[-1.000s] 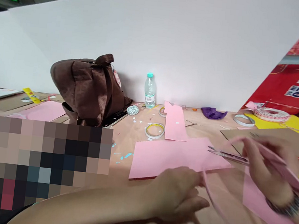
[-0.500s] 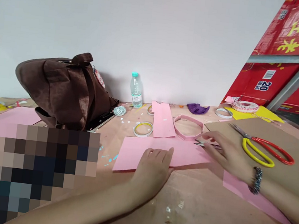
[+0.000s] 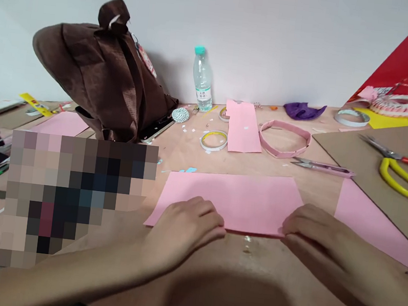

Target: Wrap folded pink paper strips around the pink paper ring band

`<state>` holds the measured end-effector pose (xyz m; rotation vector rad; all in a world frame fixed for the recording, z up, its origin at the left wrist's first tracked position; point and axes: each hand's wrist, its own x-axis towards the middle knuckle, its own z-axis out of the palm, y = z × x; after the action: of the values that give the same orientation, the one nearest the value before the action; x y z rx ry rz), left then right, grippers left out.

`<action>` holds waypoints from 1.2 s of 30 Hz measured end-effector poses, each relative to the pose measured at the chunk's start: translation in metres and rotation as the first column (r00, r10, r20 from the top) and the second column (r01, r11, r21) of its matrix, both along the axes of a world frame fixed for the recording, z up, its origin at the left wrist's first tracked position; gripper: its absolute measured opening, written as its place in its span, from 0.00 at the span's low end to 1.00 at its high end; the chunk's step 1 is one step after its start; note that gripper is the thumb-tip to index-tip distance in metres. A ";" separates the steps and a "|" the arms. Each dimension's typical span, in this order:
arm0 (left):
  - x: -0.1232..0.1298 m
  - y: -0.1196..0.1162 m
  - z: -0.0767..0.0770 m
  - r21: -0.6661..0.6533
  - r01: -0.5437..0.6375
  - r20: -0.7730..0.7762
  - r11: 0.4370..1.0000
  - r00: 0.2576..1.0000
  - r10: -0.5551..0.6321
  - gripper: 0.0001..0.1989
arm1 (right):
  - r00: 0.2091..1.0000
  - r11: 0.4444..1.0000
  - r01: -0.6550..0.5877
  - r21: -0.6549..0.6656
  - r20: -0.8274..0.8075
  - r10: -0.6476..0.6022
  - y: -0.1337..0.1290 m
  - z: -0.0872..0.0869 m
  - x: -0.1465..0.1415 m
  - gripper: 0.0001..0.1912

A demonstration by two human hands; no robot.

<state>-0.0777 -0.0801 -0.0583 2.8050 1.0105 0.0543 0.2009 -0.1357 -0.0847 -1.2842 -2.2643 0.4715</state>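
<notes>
The left hand (image 3: 185, 228) and right hand (image 3: 320, 246) each keep a narrow grip, fingers together, seemingly pinching the near edge of the sheet (image 3: 246, 197) on the surface (image 3: 265, 260). The step appears to be working that edge, calling next for even pressure. Beyond lie snips (image 3: 329, 169) and a band (image 3: 282, 154).

two hands (image 3: 188, 222), two cutters (image 3: 334, 170), one bottle (image 3: 203, 81), one backpack (image 3: 99, 70)

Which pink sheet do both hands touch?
The wide front sheet: left hand and right hand meet its near edge, unlike the narrower sheet behind or those at the sides.
</notes>
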 end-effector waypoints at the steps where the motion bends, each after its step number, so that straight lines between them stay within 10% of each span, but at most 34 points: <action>1: -0.001 0.002 0.001 -0.019 -0.036 -0.008 0.999 0.999 0.036 0.14 | 1.000 0.999 0.029 -0.040 -0.008 -0.029 0.001 0.000 -0.001 0.17; 9: 0.002 0.034 -0.003 0.095 -0.046 -0.182 0.994 0.981 0.063 0.20 | 0.988 0.972 0.155 -0.174 0.013 -0.156 0.021 -0.005 -0.002 0.14; 14: 0.004 0.014 -0.014 0.368 0.119 -0.070 0.922 0.992 -0.101 0.15 | 0.987 0.976 0.156 -0.151 0.003 -0.158 0.019 -0.011 -0.002 0.15; 19: 0.007 -0.020 -0.014 0.056 0.124 0.016 0.991 0.992 -0.125 0.31 | 0.987 0.986 0.157 -0.061 0.053 -0.154 0.017 -0.013 -0.001 0.16; 25: 0.007 -0.023 -0.005 -0.236 0.020 0.022 0.972 1.000 -0.015 0.38 | 0.974 0.876 0.003 0.481 0.195 -0.111 -0.005 -0.009 -0.029 0.19; 36: 0.005 -0.021 -0.005 -0.242 0.032 -0.010 0.970 0.999 -0.036 0.39 | 0.982 0.933 -0.036 0.358 0.184 -0.033 -0.013 -0.029 -0.045 0.40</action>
<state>-0.0726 -0.1011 -0.0635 2.6022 0.9042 -0.0871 0.1559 -0.1484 -0.1133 -1.1747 -2.3626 -0.0735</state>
